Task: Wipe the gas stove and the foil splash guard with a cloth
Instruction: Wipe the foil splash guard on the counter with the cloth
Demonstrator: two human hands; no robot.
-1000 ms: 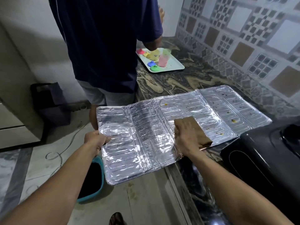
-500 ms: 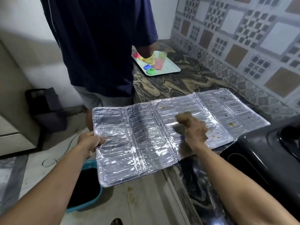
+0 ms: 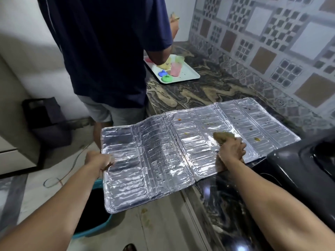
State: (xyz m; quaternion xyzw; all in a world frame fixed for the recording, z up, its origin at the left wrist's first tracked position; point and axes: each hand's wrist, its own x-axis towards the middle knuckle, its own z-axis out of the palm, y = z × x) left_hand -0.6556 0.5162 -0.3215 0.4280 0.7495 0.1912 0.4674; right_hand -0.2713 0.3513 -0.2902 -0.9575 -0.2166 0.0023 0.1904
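Silver embossed foil splash guard [image 3: 163,151] is unfolded flat, right half lying on the counter and left half sticking out past the counter edge over the floor. It's got fold creases between panels and rows of raised oblong bumps, pretty crinkly and shiny. Small orange and brownish food specks dot the right-hand panels.

Left hand [image 3: 98,161] is pinching the guard's left edge, fingers closed on the foil. Right hand [image 3: 232,151] is clenched around a bunched-up brownish cloth [image 3: 222,137], pressed down on the foil near its right end. Black glass gas stove [image 3: 299,171] sits just beside that end, glossy, touching or slightly overlapping the guard's corner, can't quite tell which.

Counter [image 3: 195,93] is dark swirly marble-look stone, tan and black. Wall behind has patterned square tiles in grey, brown and white. Another person in a navy shirt [image 3: 108,48] stands at the counter by a white tray [image 3: 190,74] holding colourful plastic bits and a pink cup. Teal tub [image 3: 97,227] with dark contents sits on the pale floor below the overhanging foil.
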